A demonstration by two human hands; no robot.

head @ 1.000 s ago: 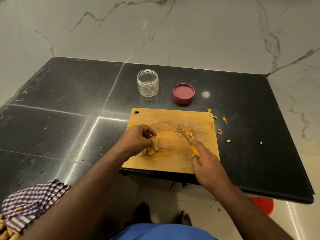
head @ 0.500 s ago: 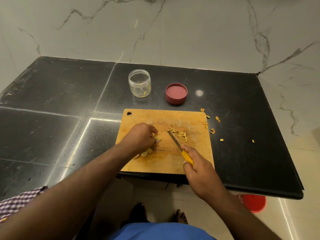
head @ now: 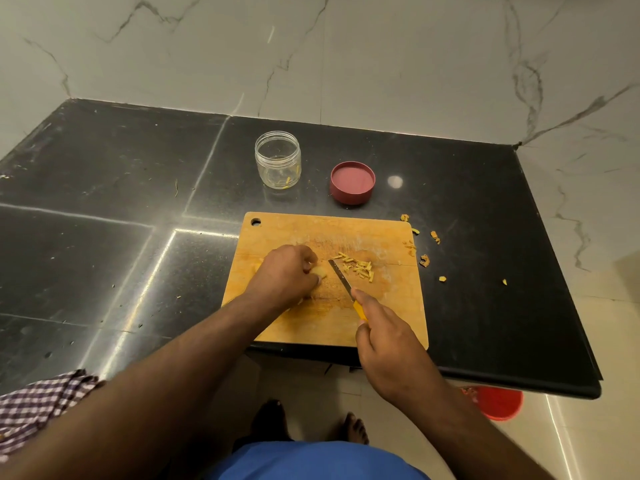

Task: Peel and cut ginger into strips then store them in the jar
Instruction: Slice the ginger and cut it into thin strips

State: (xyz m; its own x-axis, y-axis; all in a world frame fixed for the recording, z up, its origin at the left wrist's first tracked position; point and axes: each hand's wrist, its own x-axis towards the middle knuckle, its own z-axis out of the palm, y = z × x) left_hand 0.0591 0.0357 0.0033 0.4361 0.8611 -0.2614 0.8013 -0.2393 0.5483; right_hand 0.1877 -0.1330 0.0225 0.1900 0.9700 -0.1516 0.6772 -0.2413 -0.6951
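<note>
The ginger piece point(head: 319, 271) lies on the cutting board point(head: 391, 306), mostly hidden under the curled fingers of the left hand point(head: 287, 271) that pinch it. Just right, the knife point(head: 341, 278) blade slants beside it, its yellow handle gripped in the right hand point(head: 388, 344). Cut strips point(head: 358, 268) lie right of the blade. Farther off on the worktop point(head: 104, 202) stand the open jar point(head: 277, 159) and red lid point(head: 352, 182).

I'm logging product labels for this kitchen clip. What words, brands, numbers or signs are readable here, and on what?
None: no readable text in the head view.
Jar: clear, no label visible.
Red lid: plain.
Cutting board: unmarked.
Knife: nothing readable on blade or yellow handle.
</note>
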